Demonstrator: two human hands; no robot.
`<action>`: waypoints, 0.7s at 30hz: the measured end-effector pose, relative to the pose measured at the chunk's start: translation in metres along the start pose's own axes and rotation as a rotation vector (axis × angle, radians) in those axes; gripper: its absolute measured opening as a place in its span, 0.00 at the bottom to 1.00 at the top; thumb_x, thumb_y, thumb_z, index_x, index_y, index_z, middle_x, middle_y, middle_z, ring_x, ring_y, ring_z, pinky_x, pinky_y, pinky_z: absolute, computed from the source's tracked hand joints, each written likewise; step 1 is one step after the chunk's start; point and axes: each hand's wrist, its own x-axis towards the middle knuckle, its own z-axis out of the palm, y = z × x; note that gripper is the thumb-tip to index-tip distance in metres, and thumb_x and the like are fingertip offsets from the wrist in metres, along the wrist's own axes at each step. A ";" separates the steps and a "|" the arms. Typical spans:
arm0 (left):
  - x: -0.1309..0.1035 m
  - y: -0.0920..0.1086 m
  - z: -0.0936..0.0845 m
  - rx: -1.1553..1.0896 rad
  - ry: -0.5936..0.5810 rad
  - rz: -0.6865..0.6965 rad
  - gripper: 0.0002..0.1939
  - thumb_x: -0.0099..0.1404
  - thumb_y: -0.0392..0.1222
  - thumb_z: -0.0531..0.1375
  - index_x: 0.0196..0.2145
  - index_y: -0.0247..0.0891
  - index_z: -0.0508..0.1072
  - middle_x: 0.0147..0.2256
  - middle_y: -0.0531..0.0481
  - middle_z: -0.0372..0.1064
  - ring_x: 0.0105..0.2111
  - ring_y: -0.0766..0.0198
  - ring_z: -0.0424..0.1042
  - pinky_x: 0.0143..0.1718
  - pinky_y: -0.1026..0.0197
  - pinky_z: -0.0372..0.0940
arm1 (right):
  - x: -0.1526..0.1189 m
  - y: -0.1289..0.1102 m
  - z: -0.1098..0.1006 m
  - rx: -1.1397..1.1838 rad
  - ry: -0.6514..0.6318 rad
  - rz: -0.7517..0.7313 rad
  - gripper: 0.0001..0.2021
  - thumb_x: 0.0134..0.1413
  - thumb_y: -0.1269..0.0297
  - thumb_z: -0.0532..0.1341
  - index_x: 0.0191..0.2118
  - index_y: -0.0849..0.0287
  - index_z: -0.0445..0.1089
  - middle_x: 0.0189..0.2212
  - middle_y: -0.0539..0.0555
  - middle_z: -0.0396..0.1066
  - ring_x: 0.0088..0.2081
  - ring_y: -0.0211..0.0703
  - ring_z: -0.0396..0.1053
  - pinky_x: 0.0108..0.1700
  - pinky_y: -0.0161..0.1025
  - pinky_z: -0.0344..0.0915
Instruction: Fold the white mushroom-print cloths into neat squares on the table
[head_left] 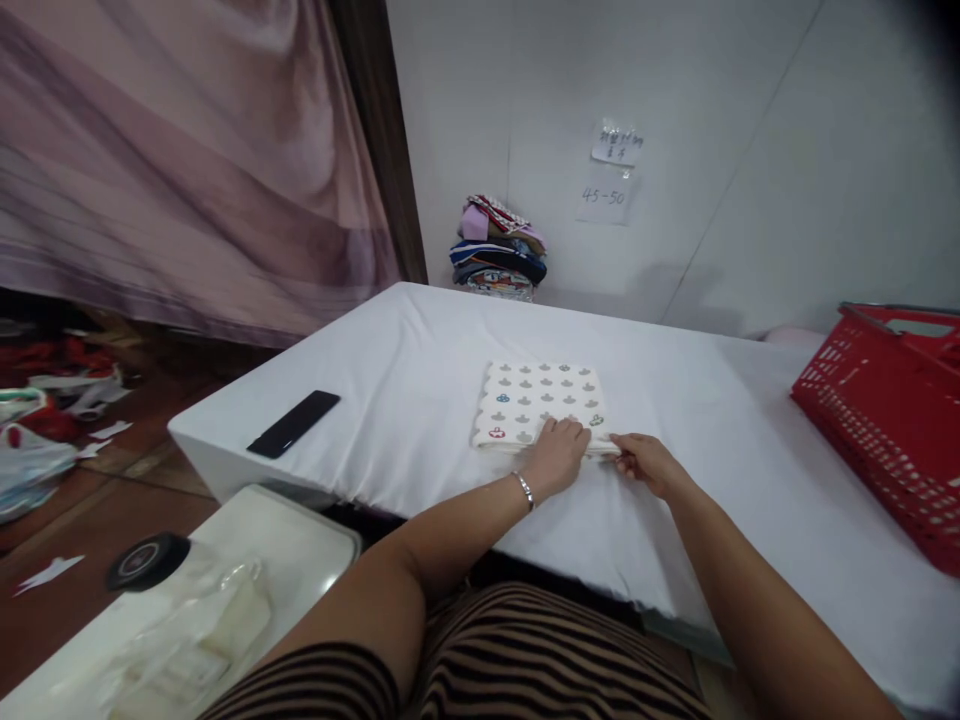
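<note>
A folded white cloth (536,395) with rows of small grey, blue, red and green prints lies flat on the white-covered table (360,380). My left hand (556,455), with a silver bracelet at the wrist, rests on the cloth's near edge, its fingers bent and pressed together; whether they grip any fabric is hidden. At the near right corner, my right hand (641,462) pinches the cloth's edge between thumb and fingers.
A black phone (294,424) lies at the table's left. A red basket (892,430) stands at the right edge. Folded clothes (499,250) are stacked beyond the table. At the lower left, a white surface (285,530) holds a black round object (148,561) and clear plastic.
</note>
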 end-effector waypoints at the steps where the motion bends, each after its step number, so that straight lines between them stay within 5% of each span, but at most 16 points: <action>1: -0.006 -0.006 -0.004 -0.007 -0.003 0.000 0.13 0.63 0.30 0.51 0.45 0.36 0.67 0.44 0.43 0.67 0.47 0.55 0.63 0.50 0.52 0.55 | -0.001 0.000 0.000 -0.009 -0.002 0.017 0.10 0.51 0.62 0.63 0.27 0.60 0.64 0.20 0.51 0.69 0.16 0.30 0.61 0.14 0.28 0.52; 4: -0.024 -0.030 -0.015 -0.024 -0.005 -0.029 0.13 0.62 0.31 0.53 0.45 0.37 0.67 0.46 0.44 0.67 0.49 0.56 0.62 0.51 0.52 0.55 | -0.005 -0.006 0.001 -0.049 -0.022 0.048 0.09 0.51 0.62 0.62 0.27 0.60 0.64 0.20 0.51 0.69 0.17 0.31 0.62 0.14 0.27 0.53; 9: -0.059 -0.072 -0.025 -0.032 0.065 -0.145 0.16 0.61 0.34 0.57 0.48 0.41 0.67 0.48 0.46 0.66 0.50 0.56 0.63 0.51 0.51 0.57 | -0.002 -0.010 0.002 0.027 -0.083 -0.164 0.09 0.48 0.61 0.64 0.30 0.58 0.64 0.21 0.47 0.68 0.21 0.31 0.65 0.19 0.26 0.57; 11: -0.071 -0.083 -0.026 -0.027 0.095 -0.203 0.15 0.61 0.35 0.57 0.47 0.42 0.67 0.48 0.46 0.67 0.50 0.55 0.63 0.51 0.51 0.59 | 0.002 -0.003 0.001 -0.044 -0.058 -0.111 0.10 0.47 0.60 0.63 0.29 0.58 0.62 0.19 0.47 0.67 0.18 0.32 0.63 0.17 0.27 0.54; 15: -0.089 -0.093 -0.024 -0.055 0.148 -0.260 0.12 0.63 0.37 0.57 0.45 0.41 0.69 0.48 0.46 0.67 0.50 0.56 0.64 0.49 0.52 0.62 | 0.006 0.012 0.000 -0.250 -0.025 -0.012 0.10 0.50 0.57 0.61 0.28 0.57 0.60 0.17 0.48 0.68 0.15 0.33 0.62 0.15 0.29 0.51; 21: -0.102 -0.100 -0.022 -0.103 0.200 -0.311 0.10 0.64 0.38 0.58 0.44 0.41 0.71 0.46 0.46 0.68 0.49 0.57 0.65 0.50 0.53 0.64 | 0.003 0.015 0.003 -0.318 0.017 -0.099 0.13 0.50 0.53 0.60 0.26 0.56 0.59 0.15 0.46 0.65 0.14 0.32 0.60 0.15 0.29 0.47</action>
